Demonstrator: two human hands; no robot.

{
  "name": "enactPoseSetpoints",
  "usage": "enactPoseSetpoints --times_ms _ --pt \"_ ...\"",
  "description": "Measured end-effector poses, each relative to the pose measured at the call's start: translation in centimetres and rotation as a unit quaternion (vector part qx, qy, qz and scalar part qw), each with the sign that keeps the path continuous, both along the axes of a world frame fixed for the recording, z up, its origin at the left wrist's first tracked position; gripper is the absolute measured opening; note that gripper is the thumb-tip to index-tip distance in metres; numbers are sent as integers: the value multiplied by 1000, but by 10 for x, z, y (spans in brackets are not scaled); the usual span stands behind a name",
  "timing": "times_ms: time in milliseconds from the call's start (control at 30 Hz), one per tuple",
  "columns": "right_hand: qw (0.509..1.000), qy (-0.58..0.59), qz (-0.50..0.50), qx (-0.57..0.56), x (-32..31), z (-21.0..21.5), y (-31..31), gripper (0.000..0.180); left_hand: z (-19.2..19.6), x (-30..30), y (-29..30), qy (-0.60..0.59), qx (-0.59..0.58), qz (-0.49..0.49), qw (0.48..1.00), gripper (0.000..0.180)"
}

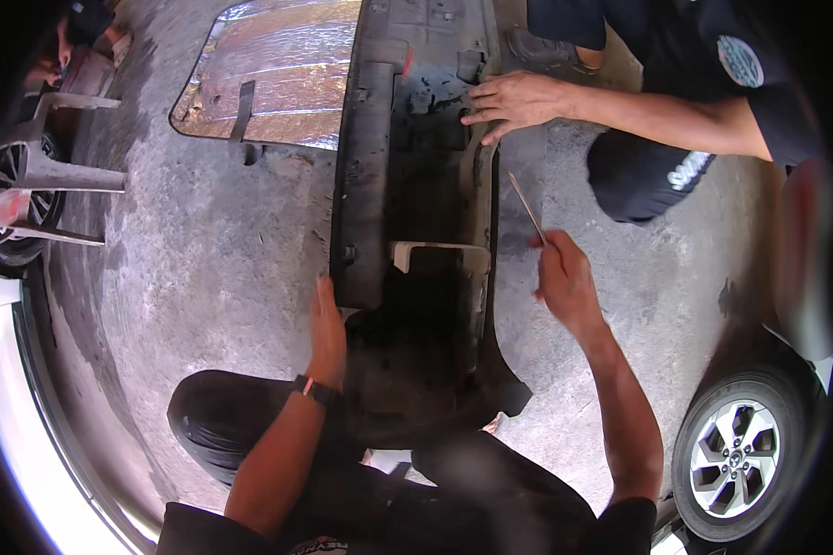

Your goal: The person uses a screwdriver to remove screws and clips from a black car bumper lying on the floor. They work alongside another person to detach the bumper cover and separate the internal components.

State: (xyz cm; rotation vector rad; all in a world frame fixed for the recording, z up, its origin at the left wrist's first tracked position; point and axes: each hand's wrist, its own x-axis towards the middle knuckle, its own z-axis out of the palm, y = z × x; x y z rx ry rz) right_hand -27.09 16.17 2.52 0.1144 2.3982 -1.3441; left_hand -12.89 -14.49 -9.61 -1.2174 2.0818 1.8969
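Note:
A long dark car body part [366, 185], which looks like a bumper seen from its hollow inner side, lies lengthwise in front of me. My left hand [327, 333] rests flat along its left edge, fingers straight. To the right of the part, my right hand [565, 282] is closed round a screwdriver [528, 205]. Only its thin metal shaft shows, slanting up and left, while the fist hides the handle. A pale bracket [440, 247] spans the part's hollow. Farther along, a co-worker's hand [514, 100] is spread on the part's right edge.
A silvery quilted panel [278, 69] lies to the left of the part. A cap-wearing person [634, 176] crouches at the far right. Car wheels [736, 458] stand at both sides, and a worn chair [42, 171] is at left. The floor [222, 240] is grey concrete.

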Motion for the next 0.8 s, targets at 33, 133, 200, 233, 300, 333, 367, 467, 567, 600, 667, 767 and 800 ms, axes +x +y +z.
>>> enactPoseSetpoints --times_ms 33,133,200,233,300,333,367,467,567,600,667,767,800 --pt "998 59 26 20 -15 -11 0 22 20 -28 6 33 -35 -3 999 75" --pt "965 227 116 67 -60 -33 -37 20 24 -86 -18 71 -132 -5 989 78" --pt "943 269 139 136 -89 -49 -70 21 18 -113 -32 49 -140 -86 985 78" --pt "945 252 123 166 -99 -53 -85 22 33 -128 -27 23 -128 -129 983 77" --pt "944 248 95 197 -118 -63 -110 23 38 -137 -21 15 -143 -169 975 75" --pt "942 260 82 197 -127 -74 -118 22 36 -137 -18 31 -169 -166 971 74" --pt "940 270 71 197 -136 -88 -121 21 33 -135 -14 45 -195 -163 966 73" --pt "969 221 64 91 -152 -128 -120 20 36 -128 -5 86 -139 -142 976 72" --pt "998 23 -42 -29 -146 -103 -158 20 27 -124 -15 52 -177 -123 975 70" --pt "997 3 -57 -53 -147 -105 -157 21 27 -125 -12 58 -171 -122 976 69" --pt "990 -36 -88 -103 -151 -107 -159 25 29 -126 -10 69 -163 -118 977 68" --pt "976 -80 -99 -174 -152 -104 -164 28 32 -126 -10 72 -143 -108 981 67" --pt "968 -104 -118 -197 -156 -109 -164 28 29 -126 -10 75 -147 -110 980 67"
